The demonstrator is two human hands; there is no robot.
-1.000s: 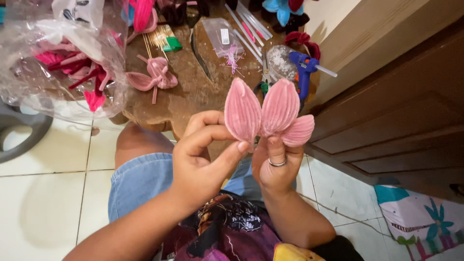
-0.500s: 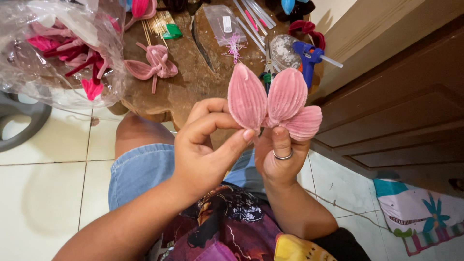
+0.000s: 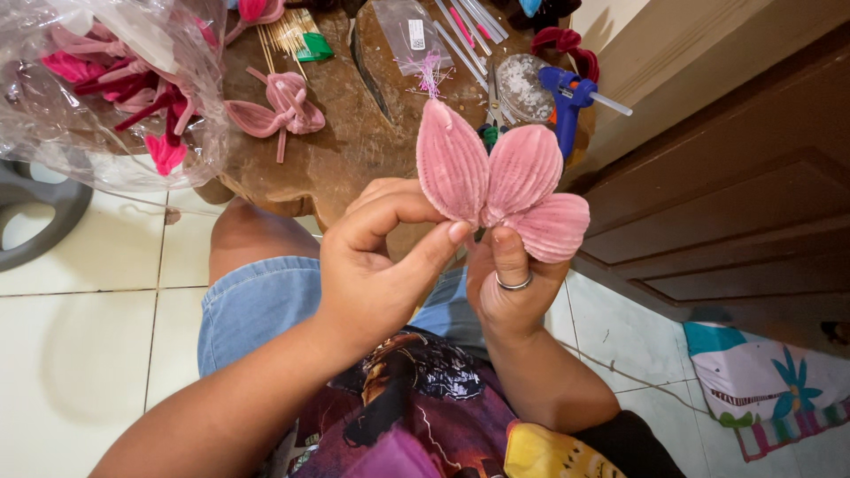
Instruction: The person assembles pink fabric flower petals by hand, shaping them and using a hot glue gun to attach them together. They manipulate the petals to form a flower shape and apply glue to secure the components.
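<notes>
A pink flower of three fuzzy ribbed petals (image 3: 500, 181) is held up in front of me over my lap. My left hand (image 3: 376, 265) pinches the base of the leftmost petal between thumb and forefinger. My right hand (image 3: 509, 288), with a ring on one finger, grips the flower's base from below, thumb pressed against the lower right petal. Behind the flower lies a low brown wooden table (image 3: 345, 159).
On the table lie a finished pink petal bunch (image 3: 279, 106), a blue glue gun (image 3: 567, 97), glue sticks (image 3: 474, 18), scissors (image 3: 491, 111) and thin wooden sticks (image 3: 288, 35). A clear plastic bag of pink pieces (image 3: 106, 80) sits at left. A brown wooden door (image 3: 744, 168) stands at right.
Both hands have kept hold of the flower, with its petals spread a little wider. The view has shifted slightly, so the table looks closer.
</notes>
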